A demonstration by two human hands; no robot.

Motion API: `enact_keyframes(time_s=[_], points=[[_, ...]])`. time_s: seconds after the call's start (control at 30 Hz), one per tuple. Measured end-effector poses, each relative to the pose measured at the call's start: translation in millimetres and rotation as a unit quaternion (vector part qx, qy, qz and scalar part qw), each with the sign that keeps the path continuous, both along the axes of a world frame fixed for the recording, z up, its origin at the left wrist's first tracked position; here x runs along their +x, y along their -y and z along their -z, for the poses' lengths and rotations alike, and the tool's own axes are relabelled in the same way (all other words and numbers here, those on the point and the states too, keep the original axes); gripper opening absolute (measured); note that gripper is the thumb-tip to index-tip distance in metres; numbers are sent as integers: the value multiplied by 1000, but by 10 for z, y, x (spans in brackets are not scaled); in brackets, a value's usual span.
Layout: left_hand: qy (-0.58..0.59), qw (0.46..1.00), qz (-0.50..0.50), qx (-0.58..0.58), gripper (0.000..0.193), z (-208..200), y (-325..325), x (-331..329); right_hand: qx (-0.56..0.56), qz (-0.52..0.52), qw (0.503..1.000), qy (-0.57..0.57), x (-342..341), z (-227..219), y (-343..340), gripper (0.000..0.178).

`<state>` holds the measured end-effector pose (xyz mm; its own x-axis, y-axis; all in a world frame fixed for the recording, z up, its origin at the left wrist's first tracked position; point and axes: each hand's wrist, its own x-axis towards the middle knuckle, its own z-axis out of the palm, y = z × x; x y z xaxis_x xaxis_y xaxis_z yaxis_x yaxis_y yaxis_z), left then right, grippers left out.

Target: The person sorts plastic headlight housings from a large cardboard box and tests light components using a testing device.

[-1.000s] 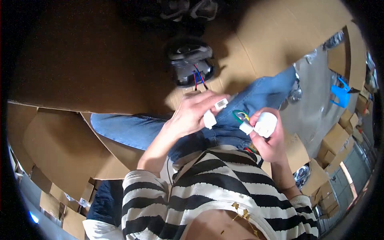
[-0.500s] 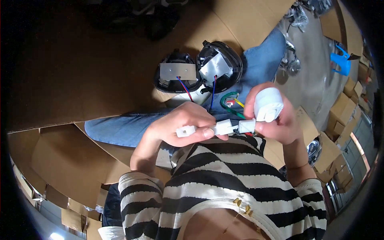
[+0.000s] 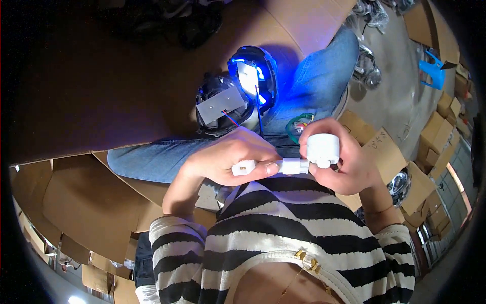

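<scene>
**Inspector A:** We find the white plug connectors [image 3: 276, 166] held level just above the lap, in front of the striped top [image 3: 283, 228]. We judge them light, rigid moulded plastic, smooth enough to slip, with thin leads that would not bear a tug. We recommend holding the housings, never the wires.

**Inspector B:** Agreed. We note the left hand [image 3: 230, 154] curled over, thumb and fingers pinching the left housing. The right hand [image 3: 344, 162] is closed around a white cylindrical unit [image 3: 322, 150], the joined plug at its thumb.

**Inspector A:** We record both wrists bent inward, hands almost meeting, forearms rising from the lower edge.

**Inspector B:** Beyond them a round lamp module [image 3: 238, 96] glowing blue rests on the denim knee [image 3: 314, 86], red and dark wires running toward the hands. We cannot tell whether the plug halves are fully seated.
</scene>
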<state>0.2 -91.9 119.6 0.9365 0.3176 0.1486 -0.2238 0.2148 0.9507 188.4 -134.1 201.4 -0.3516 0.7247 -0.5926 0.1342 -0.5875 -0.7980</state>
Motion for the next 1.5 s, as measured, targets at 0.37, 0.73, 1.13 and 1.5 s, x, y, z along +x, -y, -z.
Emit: enact_keyframes(time_s=[0.37,0.73,1.13,1.5], points=[[-54,998,-33,16,26,-21,33,-34,77,69,994,21,-82,61,90,36],[-112,939,-276,170,33,-53,-162,-144,88,190,975,72,-82,147,-32,41],[4,629,-569,-529,22,2010,-1066,-705,34,194,980,10,-203,310,-463,42],[-265,605,-624,-418,17,2836,-1416,-892,-61,185,980,47,-221,459,-636,40]])
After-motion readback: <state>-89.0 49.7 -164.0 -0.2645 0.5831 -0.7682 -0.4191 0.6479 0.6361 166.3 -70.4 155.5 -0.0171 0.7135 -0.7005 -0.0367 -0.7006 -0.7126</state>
